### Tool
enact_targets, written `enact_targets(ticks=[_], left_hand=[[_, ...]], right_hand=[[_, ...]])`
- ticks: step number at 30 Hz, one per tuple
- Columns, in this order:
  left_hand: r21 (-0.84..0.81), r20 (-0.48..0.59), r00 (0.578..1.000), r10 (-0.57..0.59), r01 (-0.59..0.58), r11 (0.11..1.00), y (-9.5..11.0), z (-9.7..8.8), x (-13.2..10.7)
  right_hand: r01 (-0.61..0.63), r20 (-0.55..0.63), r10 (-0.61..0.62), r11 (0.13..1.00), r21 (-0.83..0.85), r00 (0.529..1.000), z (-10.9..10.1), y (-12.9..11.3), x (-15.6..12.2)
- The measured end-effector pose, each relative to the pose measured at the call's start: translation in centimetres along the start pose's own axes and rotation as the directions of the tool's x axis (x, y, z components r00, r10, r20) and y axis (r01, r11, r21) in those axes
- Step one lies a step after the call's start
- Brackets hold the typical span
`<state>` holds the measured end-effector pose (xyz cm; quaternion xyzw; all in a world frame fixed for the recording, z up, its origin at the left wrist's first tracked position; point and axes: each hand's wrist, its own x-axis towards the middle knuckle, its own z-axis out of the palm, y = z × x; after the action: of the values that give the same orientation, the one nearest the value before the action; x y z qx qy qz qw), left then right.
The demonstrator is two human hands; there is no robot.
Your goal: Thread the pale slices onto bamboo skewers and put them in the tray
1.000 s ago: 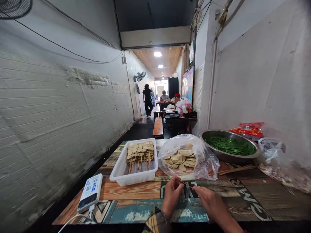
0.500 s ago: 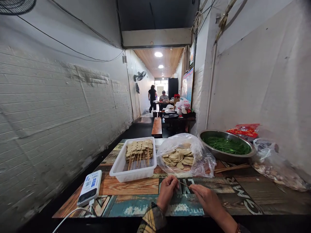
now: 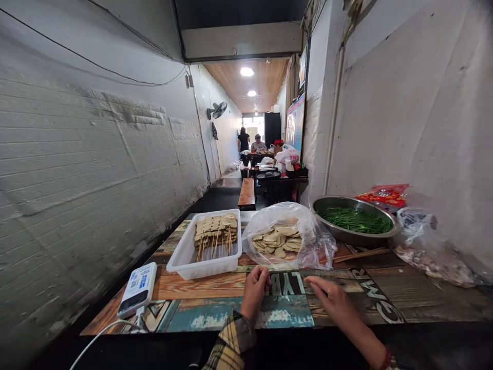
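My left hand is closed, with thumb and fingers pressed together above the table's near side. What it holds, if anything, is too small to make out. To its right, my right hand has fingers stretched leftward, and nothing shows in them. Just beyond the hands lies a clear plastic bag of thin, pale, flat slices. Left of it, a white plastic tray holds stacked skewered slices, their bamboo sticks pointing towards me.
A steel bowl of long green vegetables sits at right, beside another plastic bag and red packaging. Sticks lie before the bowl. A white device with a cable stands left. Two people are far back, near other tables.
A thin stick stretched between my hands before and no longer shows. My hands are farther apart, the right one shifted slightly rightward. The view has tilted down, and the standing person in back has moved.
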<state>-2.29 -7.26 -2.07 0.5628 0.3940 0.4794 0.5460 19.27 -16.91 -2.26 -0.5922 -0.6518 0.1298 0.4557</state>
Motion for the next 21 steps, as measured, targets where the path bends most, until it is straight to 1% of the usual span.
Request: enact_targets(ticks=[1,3,5,7,8,9,11,13,14,15,16,18,21], left_hand=[[0.015,0.016,1.000,-0.003,0.003,1.000,0.2,0.1,-0.1],[0.068,0.070,0.997,-0.008,0.004,0.998,0.6,0.2,-0.4],[0.110,0.081,0.997,-0.007,-0.002,0.994,0.9,0.4,-0.6],[0.128,0.084,0.996,-0.010,-0.001,0.992,1.1,0.5,-0.7],[0.138,0.082,0.997,-0.010,-0.002,0.990,1.2,0.5,-0.7],[0.147,0.083,0.996,-0.011,-0.001,0.989,1.3,0.5,-0.8],[0.166,0.089,0.996,-0.017,0.002,0.986,1.3,0.7,-0.9],[0.182,0.099,0.995,-0.017,-0.001,0.983,1.4,0.8,-1.0],[0.190,0.102,0.995,-0.015,-0.005,0.982,1.4,0.9,-1.0],[0.200,0.109,0.994,-0.014,-0.008,0.980,1.4,1.0,-0.9],[0.211,0.125,0.992,-0.020,-0.007,0.978,1.5,1.0,-0.8],[0.223,0.186,0.981,-0.060,0.017,0.975,1.6,1.0,-0.6],[0.209,0.303,0.939,-0.164,0.102,0.973,2.2,0.6,0.0]], right_hand=[[-0.051,-0.024,0.053,0.997,0.058,0.998,-0.8,-0.4,0.2],[-0.177,0.009,0.179,0.960,0.215,0.984,-2.1,-1.4,0.6],[-0.294,0.090,0.283,0.860,0.418,0.955,-2.7,-2.6,1.2],[-0.350,0.173,0.306,0.770,0.534,0.936,-2.5,-3.4,2.0],[-0.356,0.204,0.291,0.754,0.553,0.935,-2.2,-3.5,2.5],[-0.352,0.226,0.271,0.758,0.549,0.936,-1.7,-3.5,3.0],[-0.293,0.221,0.208,0.821,0.490,0.953,-0.5,-3.1,4.2],[-0.170,0.153,0.120,0.910,0.379,0.981,0.8,-2.5,5.6],[-0.103,0.130,0.064,0.943,0.316,0.989,1.4,-2.2,6.4],[-0.061,0.120,0.029,0.959,0.277,0.992,1.9,-1.9,7.2],[-0.046,0.128,0.012,0.963,0.267,0.992,2.4,-1.7,8.0],[-0.053,0.144,0.012,0.956,0.287,0.990,3.2,-1.2,9.6],[-0.081,0.145,0.032,0.935,0.346,0.989,4.0,0.0,11.7]])
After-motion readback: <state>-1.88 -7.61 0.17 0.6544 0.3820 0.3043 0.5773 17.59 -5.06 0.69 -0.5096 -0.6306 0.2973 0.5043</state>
